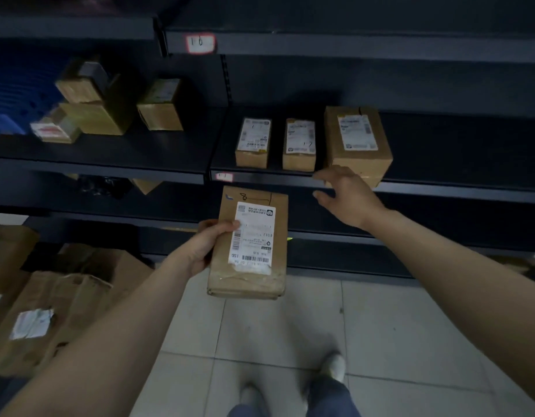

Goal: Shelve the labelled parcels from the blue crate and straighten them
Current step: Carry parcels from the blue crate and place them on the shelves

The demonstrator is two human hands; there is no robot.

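Your left hand (204,248) grips a brown parcel (251,236) in front of the shelf edge, with "8" penned on it and "E012" on its label. Your right hand (347,197) is spread open, holding nothing, at the largest shelved parcel (358,139) on the dark shelf (441,152). A tag (200,43) above reads "10", and pale floor tiles (380,326) lie below.

We see a dim scene. Above the right hand (347,200) the shelving (441,188) sinks near black; below both hands the floor tiles (380,326) catch pale light. The left hand (201,249) grips a parcel (248,282) whose label (252,236) glares white; boxes (91,115) up-left of it smear with blur.
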